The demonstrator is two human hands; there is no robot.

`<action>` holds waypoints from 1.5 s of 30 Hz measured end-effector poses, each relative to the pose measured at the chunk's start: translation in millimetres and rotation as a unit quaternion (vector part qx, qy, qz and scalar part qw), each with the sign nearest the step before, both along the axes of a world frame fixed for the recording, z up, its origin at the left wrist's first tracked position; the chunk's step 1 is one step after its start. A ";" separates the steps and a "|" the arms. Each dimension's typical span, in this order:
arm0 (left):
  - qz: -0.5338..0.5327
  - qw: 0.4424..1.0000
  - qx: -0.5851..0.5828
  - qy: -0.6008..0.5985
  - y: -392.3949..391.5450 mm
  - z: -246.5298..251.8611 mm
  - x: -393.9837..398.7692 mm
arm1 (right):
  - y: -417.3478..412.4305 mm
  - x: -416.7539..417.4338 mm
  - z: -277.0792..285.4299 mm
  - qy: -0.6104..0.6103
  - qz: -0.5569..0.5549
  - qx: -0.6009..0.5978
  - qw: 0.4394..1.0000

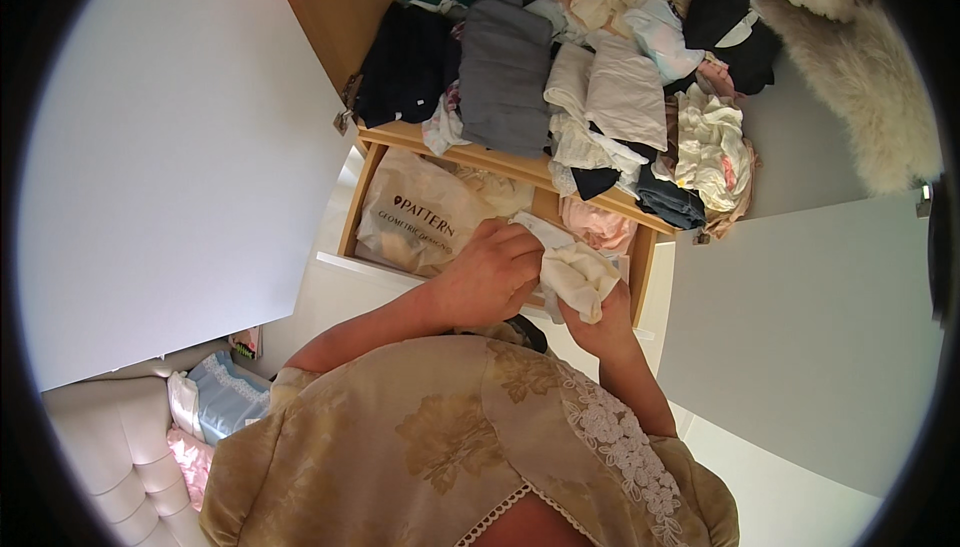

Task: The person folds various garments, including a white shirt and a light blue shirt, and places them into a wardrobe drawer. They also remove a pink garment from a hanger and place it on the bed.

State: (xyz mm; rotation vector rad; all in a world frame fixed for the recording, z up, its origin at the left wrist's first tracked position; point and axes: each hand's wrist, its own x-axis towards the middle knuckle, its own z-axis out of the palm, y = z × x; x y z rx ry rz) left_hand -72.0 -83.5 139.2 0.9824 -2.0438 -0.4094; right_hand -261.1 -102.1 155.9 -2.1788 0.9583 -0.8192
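A crumpled cream cloth garment (579, 275) is held over the open wooden drawer (646, 277). My right hand (606, 325) grips it from below and the right, its fingers partly covered by the fabric. My left hand (491, 273) is curled with its fingertips at the garment's left edge, pinching the fabric. Behind the hands, a white folded cloth (541, 230) shows in the drawer. On the drawer's left side lies a translucent plastic bag (412, 209) with printed writing and cloth inside. Pink ruffled fabric (598, 223) fills the back right compartment.
Above the drawer, a cabinet shelf holds grey folded trousers (505, 74), dark clothing (403, 66), white folded cloth (626, 89) and a crumpled cream garment (716, 145). White doors stand open at left (180, 134) and right (810, 329). Fluffy fur (862, 89) hangs at right.
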 end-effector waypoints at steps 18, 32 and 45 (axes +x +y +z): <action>-0.015 1.000 0.004 0.024 -3.0 17.2 2.9 | 2.3 0.0 10.3 -0.069 0.001 0.057 0.996; -0.105 0.975 0.115 0.161 -0.7 16.1 -3.5 | 5.3 -17.2 -4.9 -0.157 0.038 0.127 0.979; -0.033 0.989 0.121 0.077 -8.6 5.1 -8.7 | -17.8 -22.7 -9.1 -0.148 -0.156 0.147 0.966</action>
